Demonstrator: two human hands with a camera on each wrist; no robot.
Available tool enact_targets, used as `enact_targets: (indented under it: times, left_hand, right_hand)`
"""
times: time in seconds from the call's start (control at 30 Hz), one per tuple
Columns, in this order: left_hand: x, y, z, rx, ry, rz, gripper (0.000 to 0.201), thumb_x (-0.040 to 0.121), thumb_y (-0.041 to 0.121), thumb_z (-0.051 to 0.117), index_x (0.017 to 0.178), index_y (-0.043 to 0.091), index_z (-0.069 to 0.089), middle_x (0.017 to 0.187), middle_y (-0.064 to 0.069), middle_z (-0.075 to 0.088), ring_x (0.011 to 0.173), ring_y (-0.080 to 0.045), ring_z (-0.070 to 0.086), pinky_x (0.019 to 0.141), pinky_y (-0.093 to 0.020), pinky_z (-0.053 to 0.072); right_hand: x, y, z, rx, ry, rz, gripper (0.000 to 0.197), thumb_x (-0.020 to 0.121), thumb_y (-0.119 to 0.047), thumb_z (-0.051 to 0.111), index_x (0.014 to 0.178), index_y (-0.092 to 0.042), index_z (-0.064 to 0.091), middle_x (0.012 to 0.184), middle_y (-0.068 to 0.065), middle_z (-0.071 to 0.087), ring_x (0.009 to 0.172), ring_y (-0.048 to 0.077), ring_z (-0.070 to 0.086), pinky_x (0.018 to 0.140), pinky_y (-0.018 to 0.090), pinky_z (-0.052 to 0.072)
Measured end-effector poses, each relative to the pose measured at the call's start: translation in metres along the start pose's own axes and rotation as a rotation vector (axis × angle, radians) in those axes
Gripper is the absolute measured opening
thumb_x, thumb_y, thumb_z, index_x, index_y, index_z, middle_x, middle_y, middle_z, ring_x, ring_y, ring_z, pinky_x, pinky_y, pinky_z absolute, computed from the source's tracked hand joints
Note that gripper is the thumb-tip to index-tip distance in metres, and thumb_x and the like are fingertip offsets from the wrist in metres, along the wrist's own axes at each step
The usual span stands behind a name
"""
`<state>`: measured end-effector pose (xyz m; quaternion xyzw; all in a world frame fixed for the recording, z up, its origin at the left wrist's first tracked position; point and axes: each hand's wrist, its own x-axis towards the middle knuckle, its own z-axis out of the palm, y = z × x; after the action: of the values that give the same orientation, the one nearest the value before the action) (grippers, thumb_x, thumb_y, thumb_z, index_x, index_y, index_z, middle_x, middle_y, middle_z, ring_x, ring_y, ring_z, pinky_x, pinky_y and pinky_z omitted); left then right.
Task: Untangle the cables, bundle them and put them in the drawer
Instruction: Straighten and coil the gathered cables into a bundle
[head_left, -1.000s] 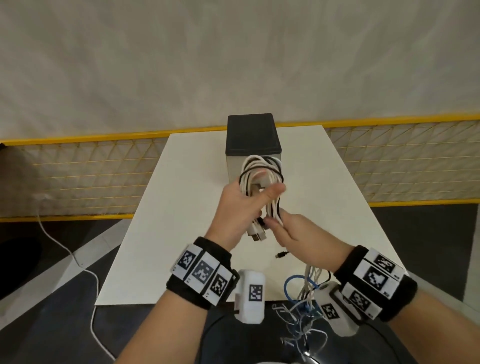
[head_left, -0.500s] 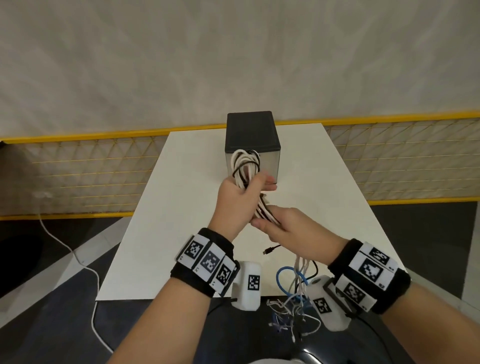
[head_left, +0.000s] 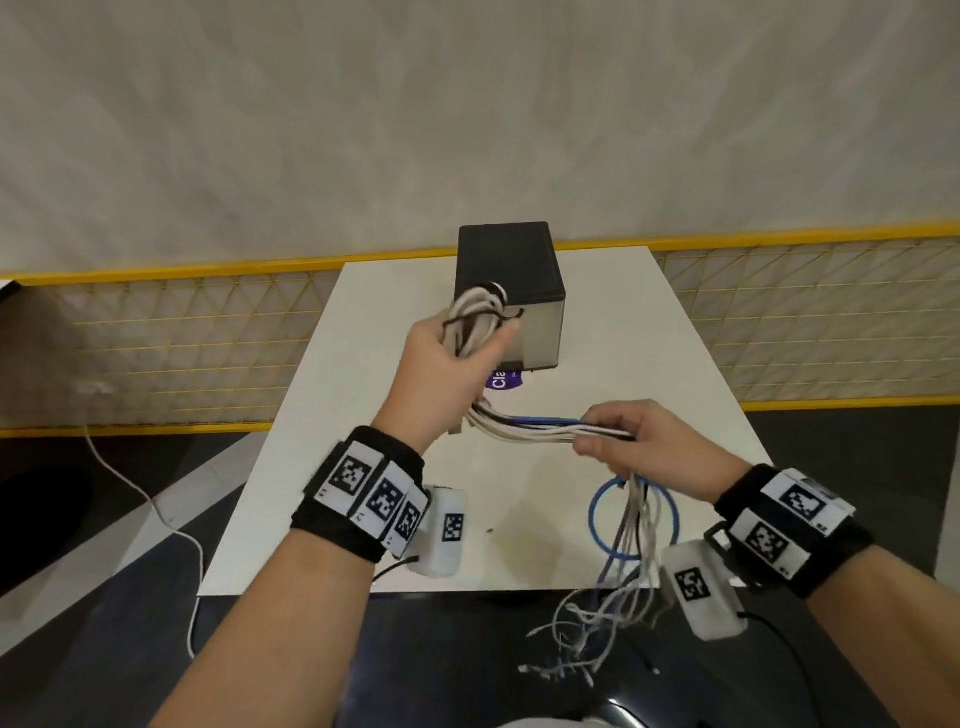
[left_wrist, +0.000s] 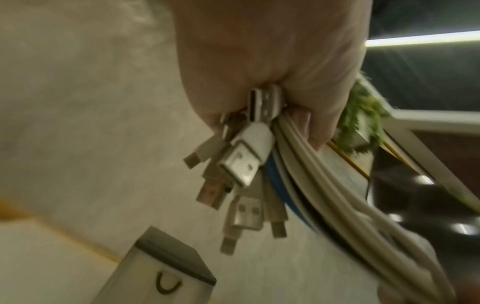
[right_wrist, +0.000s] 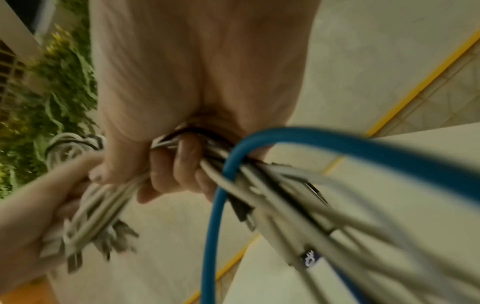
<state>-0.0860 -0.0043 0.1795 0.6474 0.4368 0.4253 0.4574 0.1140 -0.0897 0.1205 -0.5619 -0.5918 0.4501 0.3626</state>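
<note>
Left hand (head_left: 457, 364) grips the coiled cables (head_left: 475, 322); your right hand (head_left: 644, 447) pinches the strands running sideways between them. Just beyond your left lies the drawer (head_left: 537, 332), nearer that hand.

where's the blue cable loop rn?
Head view: the blue cable loop hangs below the right hand, over the white table's near right edge, among loose white cables.

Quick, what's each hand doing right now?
Left hand: grips the coiled end of the cables.
Right hand: grips the same cables further along, loose ends hanging below.
</note>
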Motion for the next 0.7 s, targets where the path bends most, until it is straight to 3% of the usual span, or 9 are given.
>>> enact_targets:
  times: [0.1, 0.2, 0.27, 0.37, 0.43, 0.47, 0.57, 0.63, 0.7]
  left_hand:
    - [0.002, -0.007, 0.003, 0.219, -0.144, 0.065, 0.023, 0.086, 0.032, 0.075, 0.079, 0.011, 0.068, 0.063, 0.000, 0.061, 0.051, -0.007, 0.049, 0.055, -0.024, 0.046]
    - [0.003, -0.009, 0.008, 0.297, -0.242, 0.055, 0.024, 0.076, 0.044, 0.082, 0.083, 0.026, 0.069, 0.073, 0.011, 0.069, 0.062, 0.005, 0.058, 0.060, -0.010, 0.046]
    - [0.001, -0.009, 0.011, 0.313, -0.332, 0.017, 0.038, 0.067, 0.047, 0.087, 0.093, 0.027, 0.069, 0.078, 0.015, 0.070, 0.067, 0.008, 0.060, 0.062, -0.009, 0.047]
    - [-0.002, -0.018, 0.019, 0.372, -0.469, -0.033, 0.060, 0.054, 0.048, 0.093, 0.104, 0.026, 0.066, 0.089, 0.013, 0.071, 0.081, 0.003, 0.065, 0.074, -0.019, 0.052]
    - [-0.005, -0.025, 0.026, 0.371, -0.522, -0.069, 0.071, 0.052, 0.041, 0.095, 0.114, 0.028, 0.063, 0.100, 0.011, 0.071, 0.093, -0.004, 0.068, 0.086, -0.028, 0.056]
    - [-0.006, -0.028, 0.028, 0.349, -0.534, -0.078, 0.071, 0.056, 0.034, 0.095, 0.119, 0.027, 0.061, 0.102, 0.011, 0.072, 0.096, -0.005, 0.068, 0.089, -0.029, 0.056]
    - [-0.006, -0.032, 0.031, 0.300, -0.480, -0.070, 0.057, 0.070, 0.017, 0.086, 0.122, 0.021, 0.061, 0.098, 0.006, 0.073, 0.091, -0.008, 0.069, 0.087, -0.030, 0.056]
    - [-0.003, -0.032, 0.030, 0.276, -0.447, -0.054, 0.031, 0.077, 0.012, 0.078, 0.106, 0.015, 0.067, 0.082, 0.002, 0.074, 0.075, -0.011, 0.070, 0.077, -0.032, 0.056]
    - [-0.002, -0.028, 0.029, 0.239, -0.376, -0.036, 0.015, 0.079, 0.011, 0.072, 0.093, 0.012, 0.068, 0.070, -0.001, 0.071, 0.066, -0.016, 0.067, 0.073, -0.038, 0.056]
  right_hand:
    - [0.002, -0.015, -0.006, -0.072, 0.000, -0.055, 0.027, 0.081, -0.039, 0.066, 0.085, -0.013, 0.071, 0.066, 0.003, 0.052, 0.055, 0.010, 0.040, 0.051, 0.025, 0.034]
    - [0.007, -0.024, -0.004, -0.242, -0.015, -0.102, 0.027, 0.087, -0.040, 0.063, 0.085, -0.014, 0.071, 0.072, 0.011, 0.061, 0.057, 0.008, 0.045, 0.054, 0.024, 0.038]
    - [0.010, -0.028, -0.003, -0.307, -0.005, -0.089, 0.026, 0.088, -0.038, 0.062, 0.087, -0.014, 0.071, 0.072, 0.007, 0.064, 0.057, 0.005, 0.047, 0.056, 0.021, 0.037]
    - [0.014, -0.034, 0.001, -0.333, -0.044, -0.103, 0.014, 0.088, -0.023, 0.065, 0.097, -0.013, 0.069, 0.084, 0.002, 0.071, 0.065, -0.002, 0.058, 0.063, 0.017, 0.045]
    - [0.019, -0.034, 0.000, -0.174, -0.054, -0.049, 0.036, 0.083, -0.012, 0.071, 0.115, -0.019, 0.055, 0.098, 0.001, 0.071, 0.077, 0.002, 0.065, 0.071, 0.019, 0.052]
    - [0.020, -0.034, -0.002, -0.072, -0.043, 0.011, 0.045, 0.084, -0.010, 0.070, 0.119, -0.020, 0.046, 0.094, 0.004, 0.070, 0.071, 0.009, 0.064, 0.067, 0.022, 0.052]
    - [0.020, -0.032, -0.009, 0.182, -0.083, 0.079, 0.052, 0.089, 0.006, 0.054, 0.123, -0.023, 0.028, 0.070, 0.015, 0.048, 0.056, 0.015, 0.038, 0.053, 0.025, 0.036]
    - [0.019, -0.029, -0.012, 0.170, -0.120, 0.020, 0.055, 0.089, 0.007, 0.052, 0.126, -0.025, 0.026, 0.076, 0.018, 0.049, 0.058, 0.015, 0.038, 0.054, 0.027, 0.037]
    - [0.019, -0.026, -0.012, 0.121, -0.099, -0.060, 0.044, 0.093, 0.000, 0.054, 0.124, -0.023, 0.032, 0.075, 0.013, 0.050, 0.062, 0.017, 0.040, 0.058, 0.029, 0.040]
